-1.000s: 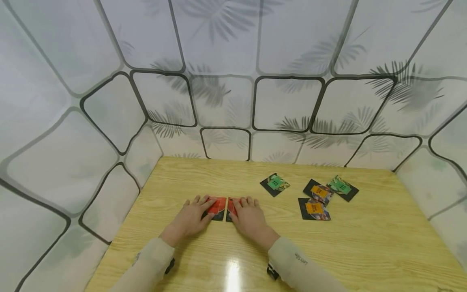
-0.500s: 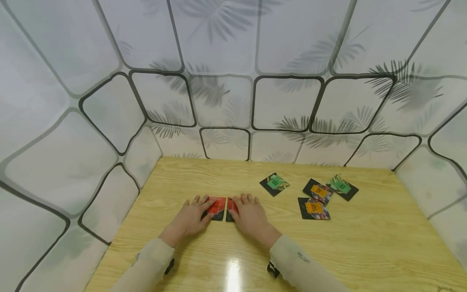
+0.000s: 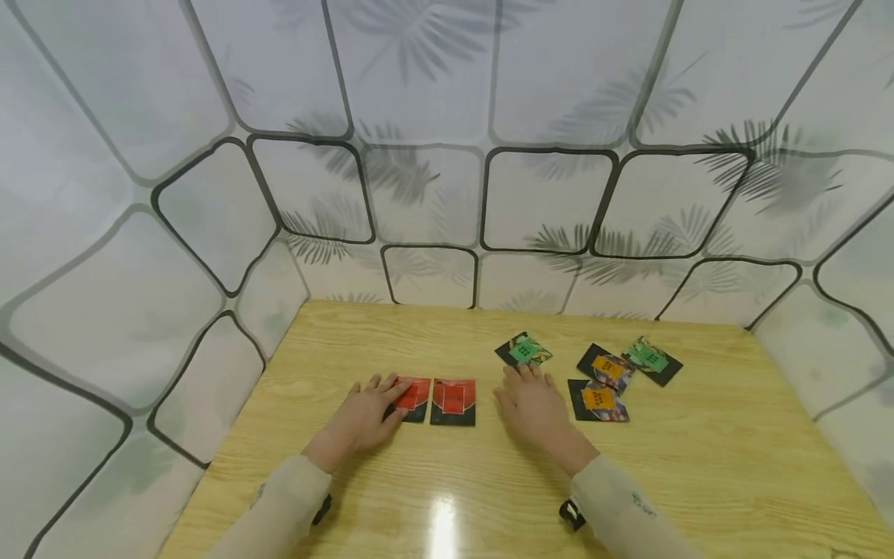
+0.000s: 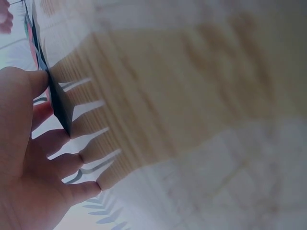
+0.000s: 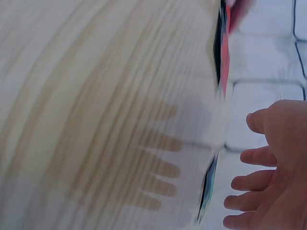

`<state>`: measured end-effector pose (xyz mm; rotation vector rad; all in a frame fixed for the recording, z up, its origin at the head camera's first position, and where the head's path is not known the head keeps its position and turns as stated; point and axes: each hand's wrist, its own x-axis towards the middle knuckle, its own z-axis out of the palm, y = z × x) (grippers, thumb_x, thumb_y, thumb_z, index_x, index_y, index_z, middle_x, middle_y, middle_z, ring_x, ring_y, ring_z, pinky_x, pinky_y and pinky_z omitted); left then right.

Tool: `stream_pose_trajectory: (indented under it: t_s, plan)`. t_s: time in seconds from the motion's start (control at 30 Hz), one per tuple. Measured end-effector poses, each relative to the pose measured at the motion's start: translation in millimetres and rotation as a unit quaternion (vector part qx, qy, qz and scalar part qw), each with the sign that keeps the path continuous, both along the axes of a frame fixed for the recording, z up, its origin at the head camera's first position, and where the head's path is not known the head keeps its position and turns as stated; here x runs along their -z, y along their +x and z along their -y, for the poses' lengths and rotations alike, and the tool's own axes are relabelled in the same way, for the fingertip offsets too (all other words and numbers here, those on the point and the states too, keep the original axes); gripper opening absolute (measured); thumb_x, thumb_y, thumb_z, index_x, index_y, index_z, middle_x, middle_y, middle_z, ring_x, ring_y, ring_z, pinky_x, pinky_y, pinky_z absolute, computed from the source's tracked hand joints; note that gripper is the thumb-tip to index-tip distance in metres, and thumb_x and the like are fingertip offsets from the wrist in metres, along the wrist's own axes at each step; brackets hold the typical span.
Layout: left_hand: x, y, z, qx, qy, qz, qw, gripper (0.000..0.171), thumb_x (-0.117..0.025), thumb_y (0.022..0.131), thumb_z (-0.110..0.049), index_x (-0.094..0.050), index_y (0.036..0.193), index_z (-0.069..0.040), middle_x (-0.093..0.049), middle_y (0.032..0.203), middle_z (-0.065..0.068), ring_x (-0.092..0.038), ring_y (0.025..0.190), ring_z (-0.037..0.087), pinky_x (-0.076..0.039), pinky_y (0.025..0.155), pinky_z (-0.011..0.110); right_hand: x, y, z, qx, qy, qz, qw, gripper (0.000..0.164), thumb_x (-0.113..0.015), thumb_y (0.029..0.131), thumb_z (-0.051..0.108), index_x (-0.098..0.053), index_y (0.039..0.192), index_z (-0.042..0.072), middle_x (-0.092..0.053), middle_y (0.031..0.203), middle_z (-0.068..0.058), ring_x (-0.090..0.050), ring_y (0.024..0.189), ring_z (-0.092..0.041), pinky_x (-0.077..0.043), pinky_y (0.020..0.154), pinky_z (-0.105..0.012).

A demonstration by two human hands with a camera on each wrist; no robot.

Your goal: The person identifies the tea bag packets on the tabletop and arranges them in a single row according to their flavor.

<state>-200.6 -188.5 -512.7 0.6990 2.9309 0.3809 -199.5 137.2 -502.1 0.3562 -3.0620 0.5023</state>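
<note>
Two red-and-black cards (image 3: 453,402) side by side on the wood-grain table (image 3: 391,497). Left card (image 3: 419,397) partly under the left hand (image 3: 366,411), fingers spread; right card (image 3: 452,416) uncovered, between both hands. Right hand (image 3: 536,407) raised off the surface, fingers apart (overlapping a green-and-black card (image 3: 525,352) in the head view). Farther right, two orange-labelled cards (image 3: 598,400) near another green one (image 3: 653,359).

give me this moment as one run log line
left hand: touching left red card | right hand: raised, empty, near left green card | right red card: flat, uncovered
</note>
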Motion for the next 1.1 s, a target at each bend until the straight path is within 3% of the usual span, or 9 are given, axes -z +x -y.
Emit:
stream_pose_trajectory:
  t_s: [0.47,1.1]
  plan:
    - [2.5,1.1,5,-0.009,0.002,0.006,0.9999,0.056,-0.054,0.11,-0.038,-0.047,0.161,-0.014,-0.043,0.164,0.023,-0.039,0.15,0.054,-0.032,0.117,0.075,5.8,13.1,-84,0.054,0.012,-0.006,0.998,0.058,-0.054,0.11,0.037,-0.054,0.149,-0.005,-0.05,0.152,-0.036,-0.044,0.142,-0.06,-0.034,0.116,-0.074]
    - [3.0,-1.2,1,-0.008,0.006,0.011,0.9999,0.057,-0.054,0.11,-0.039,-0.046,0.162,-0.016,-0.042,0.165,0.022,-0.037,0.152,0.053,-0.031,0.118,0.076,10.1,25.9,-126,0.072,0.059,-0.009,0.996,0.057,-0.061,0.106,0.036,-0.058,0.144,-0.007,-0.052,0.147,-0.04,-0.046,0.136,-0.065,-0.039,0.107,-0.078]
